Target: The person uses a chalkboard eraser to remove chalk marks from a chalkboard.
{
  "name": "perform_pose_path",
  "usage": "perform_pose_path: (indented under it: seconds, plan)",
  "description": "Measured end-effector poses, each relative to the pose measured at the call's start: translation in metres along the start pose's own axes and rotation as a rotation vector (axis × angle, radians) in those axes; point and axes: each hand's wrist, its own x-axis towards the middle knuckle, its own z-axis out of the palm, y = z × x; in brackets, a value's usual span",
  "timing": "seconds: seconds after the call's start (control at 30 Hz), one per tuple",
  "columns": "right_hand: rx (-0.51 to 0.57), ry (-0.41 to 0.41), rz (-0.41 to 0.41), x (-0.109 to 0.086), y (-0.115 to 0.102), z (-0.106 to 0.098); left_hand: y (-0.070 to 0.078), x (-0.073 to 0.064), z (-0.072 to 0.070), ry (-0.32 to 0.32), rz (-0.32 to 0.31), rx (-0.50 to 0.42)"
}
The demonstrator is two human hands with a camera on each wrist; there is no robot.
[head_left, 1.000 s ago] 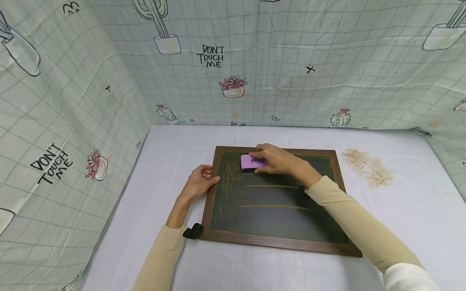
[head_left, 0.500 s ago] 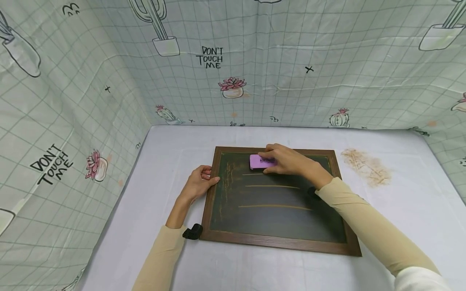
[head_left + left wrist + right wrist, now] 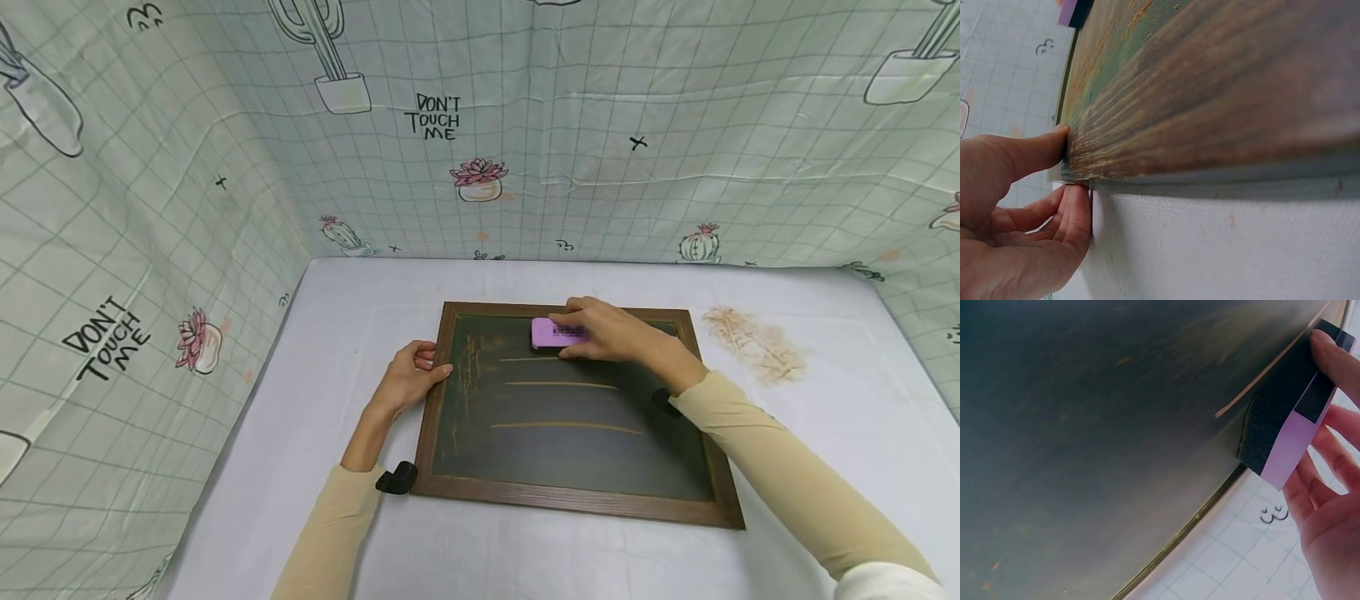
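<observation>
A chalkboard (image 3: 555,462) in a brown wooden frame lies on the white-covered table. Thin yellow lines run across it, with smudged yellow dust down its left side. My right hand (image 3: 618,335) grips a purple board eraser (image 3: 549,332) near the board's far edge, thumb on the near side. In the right wrist view the eraser's dark felt (image 3: 1279,394) lies against the board beside one chalk line (image 3: 1260,375). My left hand (image 3: 408,375) pinches the left side of the frame (image 3: 1166,125), thumb on top and fingers at the outer edge.
Brownish dust (image 3: 753,343) stains the tablecloth right of the board. Black wrist cameras sit on both arms, the left one (image 3: 397,477) by the board's near left corner. A patterned cloth (image 3: 570,167) hangs behind and at the sides.
My right hand has slid the eraser to the right along the top of the board, uncovering the left part of the uppermost yellow line. The left hand stays put.
</observation>
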Motion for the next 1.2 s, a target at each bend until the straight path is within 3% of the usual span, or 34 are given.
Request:
perform_pose_path:
  seconds: [0.6, 1.2]
  plan:
    - [0.012, 0.015, 0.044, -0.027, 0.013, -0.01, 0.001, 0.0, 0.0, 0.0, -0.02, 0.004]
    - [-0.012, 0.054, 0.085, -0.059, 0.025, -0.021, 0.001, -0.002, 0.001, -0.003, 0.001, -0.011]
